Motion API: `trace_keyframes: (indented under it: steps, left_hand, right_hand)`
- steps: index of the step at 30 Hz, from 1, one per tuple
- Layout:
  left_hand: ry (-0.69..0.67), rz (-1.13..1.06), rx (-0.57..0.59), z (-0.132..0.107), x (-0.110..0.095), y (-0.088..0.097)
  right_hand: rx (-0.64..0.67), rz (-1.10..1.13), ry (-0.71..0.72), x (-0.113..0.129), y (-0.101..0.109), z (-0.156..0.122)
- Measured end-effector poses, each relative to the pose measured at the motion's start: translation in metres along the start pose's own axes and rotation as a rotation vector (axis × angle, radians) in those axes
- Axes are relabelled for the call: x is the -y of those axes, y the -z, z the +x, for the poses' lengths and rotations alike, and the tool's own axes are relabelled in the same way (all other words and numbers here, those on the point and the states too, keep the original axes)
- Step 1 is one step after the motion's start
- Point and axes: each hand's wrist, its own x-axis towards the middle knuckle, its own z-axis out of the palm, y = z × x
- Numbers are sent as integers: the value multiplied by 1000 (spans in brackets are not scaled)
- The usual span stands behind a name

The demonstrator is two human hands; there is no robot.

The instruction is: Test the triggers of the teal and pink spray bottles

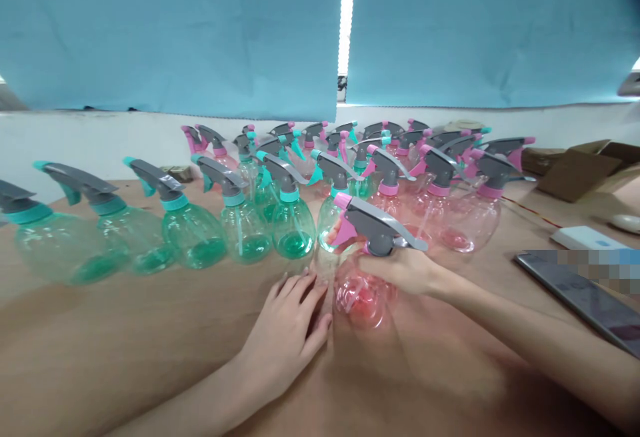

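A pink spray bottle [363, 297] with a grey and pink trigger head is in front of me, tilted, its base toward me. My right hand [400, 270] is wrapped round it just below the head, which hides the neck. To its left, my left hand [290, 320] lies palm down on the wooden table [125, 357], fingers stretched out and holding nothing. Just beyond the hands stands a row of spray bottles: green ones, such as this green spray bottle [294, 227], on the left and pink ones, such as this pink spray bottle [467, 220], on the right.
Behind the front row, several more spray bottles with pink or teal nozzles crowd together. A dark phone [575, 297], a white box-shaped device [587, 237] and an open cardboard box [575, 170] are on the right. Blue curtains [175, 37] hang behind the table.
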Motion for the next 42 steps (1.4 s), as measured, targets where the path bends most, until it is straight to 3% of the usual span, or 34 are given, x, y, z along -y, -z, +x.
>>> trace_keyframes:
  steps: [6,13,19,26,34,42]
  left_hand:
    - [0,-1,-2,-1,2,-2]
    - [12,-27,13,-2,1,0]
    - [14,-45,8,-2,1,0]
    - [13,-35,27,-2,1,0]
    - [24,-45,39,-2,-1,1]
    - [13,-65,21,-2,0,2]
  right_hand:
    - [-4,94,39,6,0,0]
    - [16,186,107,-7,-1,-2]
    - [-23,177,86,-10,-2,-2]
    - [25,173,98,-12,-2,-1]
    - [-38,118,-8,-8,-4,-1]
    - [-24,92,30,-7,-3,-3]
